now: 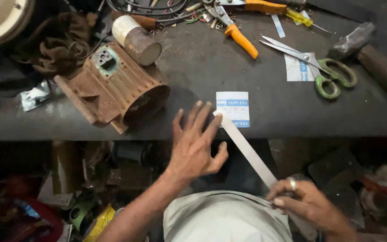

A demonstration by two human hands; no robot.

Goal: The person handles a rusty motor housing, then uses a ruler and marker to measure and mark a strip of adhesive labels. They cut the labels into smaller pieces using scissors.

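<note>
Pale, long, flat paper strip (246, 150) runs diagonally from my near right up to the far left, its far tip resting at the dark table's (269, 112) near edge, beside a white and blue label card (234, 109). My right hand (307, 204) has its grip pinching the near end. My left hand (195, 145) is spread, fingertips pressing the far tip. Best to hold it taut and flat, I judge. A rusty ribbed motor housing (115, 87) lies left; green-handled scissors (319, 67) far right.
</note>
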